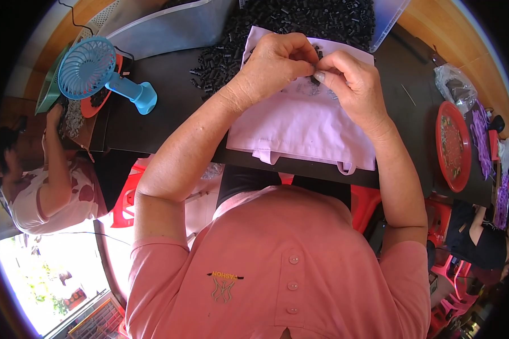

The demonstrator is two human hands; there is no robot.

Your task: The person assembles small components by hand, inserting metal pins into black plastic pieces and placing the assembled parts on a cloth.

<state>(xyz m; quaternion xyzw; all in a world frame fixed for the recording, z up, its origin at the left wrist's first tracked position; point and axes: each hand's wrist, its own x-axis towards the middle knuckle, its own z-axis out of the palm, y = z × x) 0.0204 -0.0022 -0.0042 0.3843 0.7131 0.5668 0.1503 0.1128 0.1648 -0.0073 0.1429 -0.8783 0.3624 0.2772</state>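
Over a pale pink cloth bag (300,133) with two short handles, my two hands meet at the fingertips. My left hand (283,61) has thumb and forefinger pinched together. Right beside it, my right hand (353,86) pinches too, its thumb touching the left fingertips. Whatever sits between them is small and mostly covered by the fingers; a dark bit shows there. Tiny clear or silvery pieces (314,89) lie on the cloth just below the hands. Behind the hands spreads a heap of short black tubular pieces (305,20), reaching under the far edge of the cloth.
A blue handheld fan (87,69) stands at the left, near a translucent tub (175,33). To the right are a red tray (442,164) of small pieces, a clear plastic bag (457,90) and purple strands (479,133). People sit at left (62,195) and right (485,240).
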